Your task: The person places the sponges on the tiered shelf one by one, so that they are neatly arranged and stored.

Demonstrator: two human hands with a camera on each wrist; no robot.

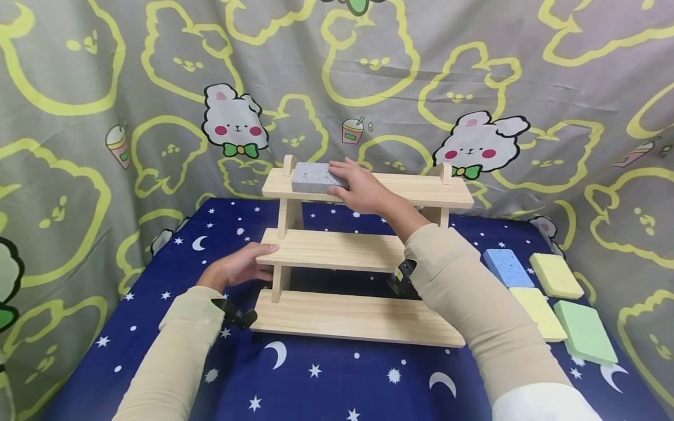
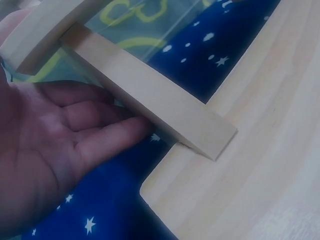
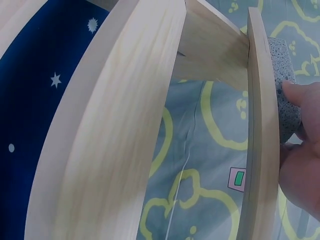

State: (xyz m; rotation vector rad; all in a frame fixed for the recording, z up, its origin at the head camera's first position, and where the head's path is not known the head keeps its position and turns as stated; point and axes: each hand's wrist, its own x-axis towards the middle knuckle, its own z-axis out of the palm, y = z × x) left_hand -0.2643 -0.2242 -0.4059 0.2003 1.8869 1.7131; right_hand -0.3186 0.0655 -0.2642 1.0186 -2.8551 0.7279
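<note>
A three-tier wooden shelf (image 1: 337,248) stands on a blue cloth. On its top board lies a grey speckled sponge (image 1: 313,177), close to the left end. My right hand (image 1: 360,186) holds the sponge by its right end, thumb at the front edge and fingers over the top. The right wrist view shows that thumb against the grey sponge (image 3: 284,100). At the middle board's left end, my left hand (image 1: 242,266) grips the board, thumb on top and fingers below. In the left wrist view its fingers (image 2: 112,142) extend beside the wooden upright (image 2: 155,95).
To the right of the shelf, a blue sponge (image 1: 508,268), two yellow sponges (image 1: 556,275) and a green sponge (image 1: 585,331) lie on the star-patterned cloth (image 1: 316,392). A patterned curtain (image 1: 337,76) hangs behind the shelf. Small raised end pieces (image 1: 446,173) stand on the top board.
</note>
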